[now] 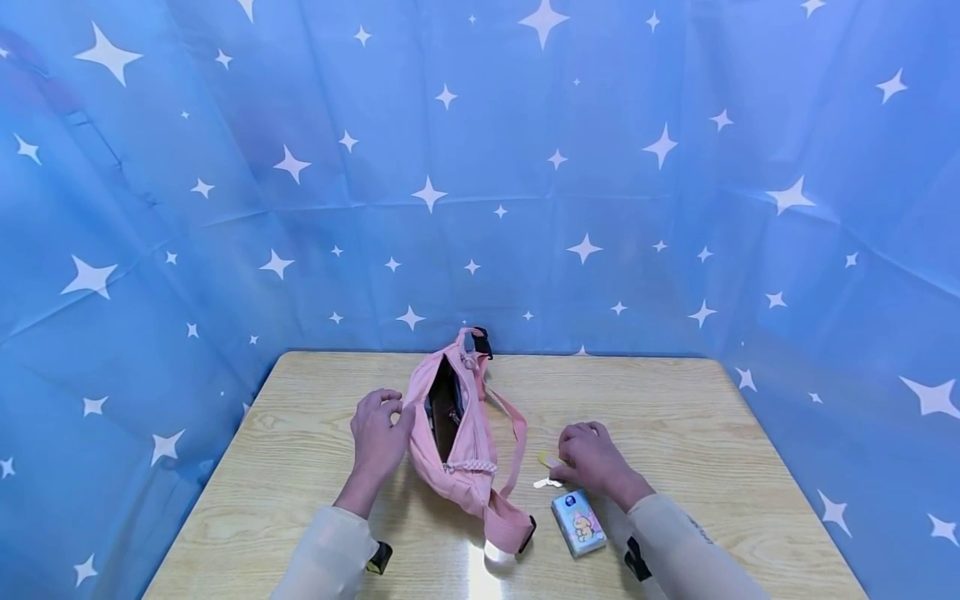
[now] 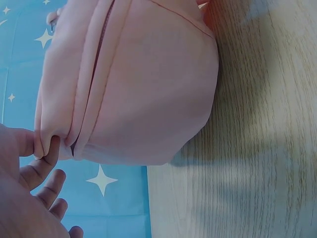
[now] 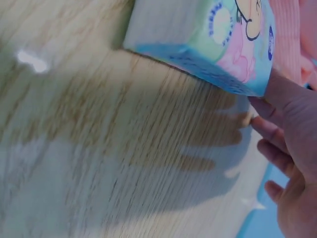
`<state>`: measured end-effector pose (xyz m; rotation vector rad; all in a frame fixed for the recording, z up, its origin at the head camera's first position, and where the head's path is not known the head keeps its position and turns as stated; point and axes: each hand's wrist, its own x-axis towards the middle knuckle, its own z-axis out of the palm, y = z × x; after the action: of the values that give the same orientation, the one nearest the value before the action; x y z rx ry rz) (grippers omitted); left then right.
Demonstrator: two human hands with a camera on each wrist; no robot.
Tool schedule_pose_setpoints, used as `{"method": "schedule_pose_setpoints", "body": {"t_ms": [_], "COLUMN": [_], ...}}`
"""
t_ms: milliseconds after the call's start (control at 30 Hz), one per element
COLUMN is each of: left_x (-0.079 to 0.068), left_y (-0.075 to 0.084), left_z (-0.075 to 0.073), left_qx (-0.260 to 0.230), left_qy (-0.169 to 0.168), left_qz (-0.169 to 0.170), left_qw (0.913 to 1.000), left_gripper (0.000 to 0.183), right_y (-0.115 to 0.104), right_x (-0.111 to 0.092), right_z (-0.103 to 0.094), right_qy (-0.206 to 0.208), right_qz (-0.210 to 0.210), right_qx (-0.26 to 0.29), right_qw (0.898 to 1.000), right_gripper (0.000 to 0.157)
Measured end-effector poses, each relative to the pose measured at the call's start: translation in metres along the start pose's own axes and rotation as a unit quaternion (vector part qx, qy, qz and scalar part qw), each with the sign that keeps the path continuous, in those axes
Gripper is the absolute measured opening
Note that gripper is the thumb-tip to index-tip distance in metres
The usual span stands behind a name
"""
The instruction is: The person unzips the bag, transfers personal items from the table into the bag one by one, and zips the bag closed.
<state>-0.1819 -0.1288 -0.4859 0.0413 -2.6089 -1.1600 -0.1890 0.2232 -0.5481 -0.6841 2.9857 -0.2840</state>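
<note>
A pink waist bag [image 1: 480, 425] stands on the table with its zipped top gaping and a dark inside showing. At its left side, my left hand [image 1: 381, 433] pinches the fabric edge between thumb and finger, as the left wrist view shows on the bag [image 2: 148, 84]. My right hand [image 1: 596, 460] is low over the table to the right, thumb and fingers around a small silvery key [image 1: 547, 482] and a yellow piece [image 1: 550, 459]. Its fingers [image 3: 272, 131] are bent in the right wrist view, where the tissue pack hides the thumb tip; I cannot tell whether they grip the key.
A blue tissue pack [image 1: 578, 523] with a cartoon print lies just in front of my right hand. The bag's strap [image 1: 517, 437] loops out to the right, and a black buckle [image 1: 482, 342] sits at the far end. Behind the wooden table [image 1: 637, 383] hangs a starry blue curtain [image 1: 510, 275].
</note>
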Motion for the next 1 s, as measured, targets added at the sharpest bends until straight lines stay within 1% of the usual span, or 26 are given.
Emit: {"method": "schedule_pose_setpoints", "body": {"t_ms": [67, 167, 233, 267, 367, 433, 467, 500, 567, 667, 700, 767, 867, 933, 1000], "left_x": [0.0, -0.001, -0.001, -0.001, -0.001, -0.001, -0.001, -0.001, -0.001, -0.001, -0.001, -0.001, -0.001, -0.001, -0.001], "left_y": [0.001, 0.002, 0.003, 0.003, 0.003, 0.003, 0.003, 0.003, 0.003, 0.003, 0.003, 0.002, 0.002, 0.002, 0.002], "left_z": [0.0, -0.001, -0.001, -0.001, -0.002, -0.002, -0.001, -0.001, -0.001, -0.001, -0.001, -0.001, 0.0, -0.001, -0.001], "left_qx": [-0.001, 0.0, 0.0, 0.0, -0.003, -0.002, -0.001, -0.001, 0.0, 0.001, 0.001, 0.004, 0.006, 0.007, 0.006], "left_qy": [0.0, -0.001, -0.001, -0.001, -0.004, -0.005, -0.004, -0.004, -0.003, -0.002, -0.003, 0.001, 0.005, 0.008, 0.005], "left_qz": [-0.001, -0.002, -0.002, -0.002, -0.005, -0.005, -0.003, -0.004, -0.004, -0.004, -0.006, -0.002, 0.002, 0.004, 0.003], "left_qw": [1.0, 1.0, 1.0, 1.0, 1.0, 1.0, 1.0, 1.0, 1.0, 1.0, 1.0, 1.0, 1.0, 0.9999, 1.0], "left_gripper": [0.031, 0.031, 0.031, 0.031, 0.031, 0.032, 0.031, 0.031, 0.031, 0.032, 0.032, 0.031, 0.03, 0.03, 0.03], "right_y": [0.0, -0.002, -0.004, -0.005, -0.009, -0.012, -0.013, -0.015, -0.02, -0.028, -0.031, -0.038, -0.05, -0.059, -0.069], "right_x": [0.0, 0.0, 0.0, 0.001, 0.003, 0.006, 0.007, 0.009, 0.014, 0.022, 0.025, 0.032, 0.042, 0.049, 0.055], "right_z": [-0.002, -0.008, -0.012, -0.016, -0.025, -0.032, -0.036, -0.04, -0.047, -0.055, -0.058, -0.062, -0.072, -0.079, -0.088], "right_qy": [-0.005, -0.022, -0.029, -0.029, -0.021, -0.026, -0.033, -0.044, -0.068, -0.077, -0.074, -0.061, -0.042, -0.026, -0.018], "right_qz": [0.009, 0.042, 0.063, 0.07, 0.07, 0.062, 0.06, 0.059, 0.065, 0.085, 0.091, 0.11, 0.125, 0.127, 0.12], "right_qx": [-0.001, 0.013, 0.038, 0.06, 0.127, 0.179, 0.21, 0.237, 0.294, 0.352, 0.364, 0.375, 0.388, 0.389, 0.393], "right_qw": [1.0, 0.999, 0.997, 0.995, 0.989, 0.982, 0.975, 0.969, 0.951, 0.929, 0.924, 0.918, 0.912, 0.912, 0.912], "right_gripper": [0.042, 0.045, 0.047, 0.047, 0.047, 0.046, 0.046, 0.045, 0.042, 0.039, 0.039, 0.039, 0.037, 0.035, 0.034]}}
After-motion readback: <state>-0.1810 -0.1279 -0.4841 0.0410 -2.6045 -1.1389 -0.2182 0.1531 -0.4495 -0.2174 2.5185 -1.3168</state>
